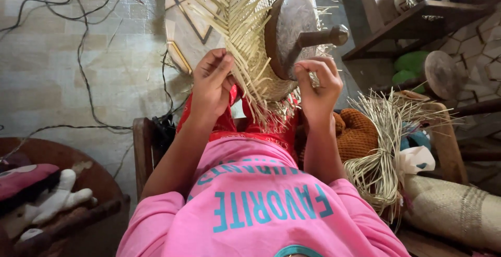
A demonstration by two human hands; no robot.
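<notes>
Now both hands' grip pinches straw strands at woven hat edge: left hand, right hand.

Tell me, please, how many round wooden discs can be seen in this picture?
2. One wooden disc with a handle sits inside the straw weaving between the left hand and right hand. A second disc leans at the right, under the shelf. Others may be hidden.

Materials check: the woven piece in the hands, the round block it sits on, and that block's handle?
Woven piece: pale, flat dried plant strips, likely palm or straw; matte, loose ends splay out. Round block: seemingly wood, grey-brown, worn dull face. Handle: seemingly wood too, dark, smooth. Both the left hand and right hand pinch strips.
</notes>
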